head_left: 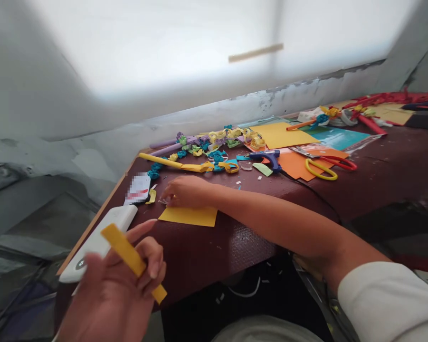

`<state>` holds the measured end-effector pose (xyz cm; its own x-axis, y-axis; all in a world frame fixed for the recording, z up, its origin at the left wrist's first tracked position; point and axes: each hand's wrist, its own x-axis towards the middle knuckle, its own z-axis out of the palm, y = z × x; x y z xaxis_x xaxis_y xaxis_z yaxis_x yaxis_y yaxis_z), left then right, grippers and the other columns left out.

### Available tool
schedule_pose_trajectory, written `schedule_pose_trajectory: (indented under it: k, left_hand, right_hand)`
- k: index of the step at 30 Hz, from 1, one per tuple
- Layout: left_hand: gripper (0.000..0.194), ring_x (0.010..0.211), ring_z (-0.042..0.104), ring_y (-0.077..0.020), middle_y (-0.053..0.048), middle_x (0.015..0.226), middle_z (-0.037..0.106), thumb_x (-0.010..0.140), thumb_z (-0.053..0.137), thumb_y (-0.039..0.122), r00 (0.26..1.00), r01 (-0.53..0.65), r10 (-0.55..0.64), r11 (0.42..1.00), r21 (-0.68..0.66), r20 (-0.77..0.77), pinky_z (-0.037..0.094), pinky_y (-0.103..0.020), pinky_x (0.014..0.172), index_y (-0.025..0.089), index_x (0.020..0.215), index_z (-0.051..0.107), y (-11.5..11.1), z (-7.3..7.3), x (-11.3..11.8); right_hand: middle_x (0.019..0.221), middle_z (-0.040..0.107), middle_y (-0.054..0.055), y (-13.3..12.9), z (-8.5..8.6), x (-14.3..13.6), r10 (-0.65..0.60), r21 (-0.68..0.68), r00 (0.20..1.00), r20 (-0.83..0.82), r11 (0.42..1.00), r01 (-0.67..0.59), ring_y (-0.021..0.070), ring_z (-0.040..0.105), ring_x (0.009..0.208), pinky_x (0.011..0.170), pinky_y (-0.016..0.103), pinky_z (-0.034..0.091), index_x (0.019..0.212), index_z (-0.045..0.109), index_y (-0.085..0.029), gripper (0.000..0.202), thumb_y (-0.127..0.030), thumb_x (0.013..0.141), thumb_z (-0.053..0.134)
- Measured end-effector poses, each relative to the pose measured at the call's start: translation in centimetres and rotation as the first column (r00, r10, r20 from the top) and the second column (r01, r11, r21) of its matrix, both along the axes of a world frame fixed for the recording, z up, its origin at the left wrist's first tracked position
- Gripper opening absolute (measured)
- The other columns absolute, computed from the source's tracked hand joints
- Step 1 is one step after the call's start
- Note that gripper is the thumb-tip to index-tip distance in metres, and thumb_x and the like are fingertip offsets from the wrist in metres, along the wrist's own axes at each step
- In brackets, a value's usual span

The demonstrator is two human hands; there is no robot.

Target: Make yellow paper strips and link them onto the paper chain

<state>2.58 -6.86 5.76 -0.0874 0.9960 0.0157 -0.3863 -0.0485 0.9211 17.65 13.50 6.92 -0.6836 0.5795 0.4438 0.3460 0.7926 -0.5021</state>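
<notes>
My left hand [124, 280] is palm up near the front left table edge, its curled fingers round a yellow paper strip [123, 247]; the index finger points outward. My right hand [188, 191] reaches across the table with bent fingers, resting at the far edge of a yellow paper sheet [190, 216]. Something small and clear shows at its fingertips, too small to name. Left of that hand lie a small yellow-green paper piece [151, 196] and a phone [138, 188]. A white device [99, 242] sits along the left table edge, behind my left hand.
Beyond my right arm are a yellow rolled paper stem [160, 160], curled paper pieces [217, 140], a blue glue gun [271, 157] with a black cable, and scissors [320, 168] on orange paper [295, 166]. Red paper pieces [395, 99] lie far right.
</notes>
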Motion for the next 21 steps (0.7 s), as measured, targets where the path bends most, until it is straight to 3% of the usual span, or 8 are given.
schedule_pose_trajectory:
  k: [2, 5, 8, 11, 14, 18, 21]
  left_hand:
    - [0.037, 0.055, 0.044, -0.0101, 0.001, 0.065, 0.052, 0.097, 0.061, 0.055, 0.999, 0.033, -0.033, 0.999, -0.007, -0.022, 0.043, -0.022, 0.047, 0.021, 0.106, 0.072, 1.3, 0.1, 0.4]
    - [0.021, 0.058, 0.054, -0.0099, 0.000, 0.069, 0.060, 0.087, 0.077, 0.038, 0.998, -0.017, 0.017, 1.000, -0.004, -0.069, 0.049, -0.019, 0.052, 0.018, 0.092, 0.071, 2.4, 0.4, 1.0]
    - [0.025, 0.064, 0.065, -0.0130, -0.002, 0.075, 0.071, 0.082, 0.084, 0.038, 0.988, -0.060, 0.059, 0.998, -0.007, -0.141, 0.056, -0.022, 0.060, 0.019, 0.089, 0.069, 2.6, 0.7, 1.7]
    - [0.026, 0.072, 0.070, -0.0145, -0.004, 0.078, 0.076, 0.082, 0.084, 0.041, 0.979, -0.062, 0.062, 0.998, 0.005, -0.195, 0.059, -0.023, 0.071, 0.019, 0.087, 0.070, 2.4, 0.6, 2.5]
    - [0.027, 0.081, 0.070, -0.0131, -0.005, 0.086, 0.078, 0.083, 0.084, 0.043, 0.971, -0.054, 0.061, 0.998, 0.039, -0.229, 0.057, -0.019, 0.080, 0.018, 0.084, 0.073, 2.4, -0.1, 3.2]
    - [0.031, 0.077, 0.070, -0.0130, -0.001, 0.084, 0.076, 0.077, 0.090, 0.042, 0.960, -0.045, 0.046, 0.999, 0.007, -0.276, 0.055, -0.018, 0.070, 0.022, 0.096, 0.075, 2.1, -1.1, 4.4]
    - [0.037, 0.078, 0.072, -0.0132, 0.000, 0.084, 0.074, 0.077, 0.091, 0.038, 0.957, 0.040, -0.041, 0.999, -0.010, -0.287, 0.057, -0.018, 0.070, 0.025, 0.107, 0.075, 1.6, -1.1, 5.4]
  right_hand:
    - [0.082, 0.077, -0.005, -0.1, -0.6, -0.4, 0.024, 0.001, 0.999, -0.035, 1.000, -0.024, 0.0098, 0.070, 0.090, 0.086, 0.023, 0.049, 0.076, 0.079, -0.019, 0.020, -0.006, 0.086, 0.068]
    - [0.107, 0.077, 0.004, -0.8, -0.5, 0.4, 0.057, 0.065, 0.997, -0.059, 0.996, -0.053, 0.0152, 0.069, 0.100, 0.094, 0.028, 0.050, 0.109, 0.081, -0.019, 0.041, 0.008, 0.086, 0.061]
    - [0.120, 0.069, 0.012, -2.7, 0.5, 2.4, 0.042, 0.125, 0.992, -0.123, 0.992, -0.026, 0.0176, 0.066, 0.100, 0.095, 0.033, 0.051, 0.135, 0.070, -0.014, 0.044, 0.000, 0.099, 0.050]
    - [0.113, 0.066, 0.011, -6.3, 1.4, 4.8, -0.044, 0.128, 0.964, -0.261, 0.989, 0.080, 0.0166, 0.064, 0.099, 0.095, 0.032, 0.051, 0.129, 0.074, -0.012, 0.034, -0.012, 0.105, 0.050]
    - [0.102, 0.068, 0.006, -10.5, 1.1, 7.0, -0.195, -0.046, 0.902, -0.386, 0.980, 0.193, 0.0139, 0.066, 0.089, 0.084, 0.028, 0.053, 0.112, 0.080, -0.018, 0.020, -0.018, 0.101, 0.062]
    - [0.100, 0.070, 0.003, -14.6, -0.3, 8.6, -0.262, -0.222, 0.809, -0.527, 0.961, 0.166, 0.0141, 0.069, 0.092, 0.079, 0.026, 0.055, 0.100, 0.081, -0.023, 0.008, -0.024, 0.096, 0.074]
    - [0.097, 0.072, 0.002, -16.0, -1.0, 8.9, -0.274, -0.302, 0.770, -0.577, 0.947, 0.110, 0.0121, 0.069, 0.088, 0.075, 0.023, 0.056, 0.100, 0.084, -0.024, 0.011, -0.020, 0.094, 0.076]
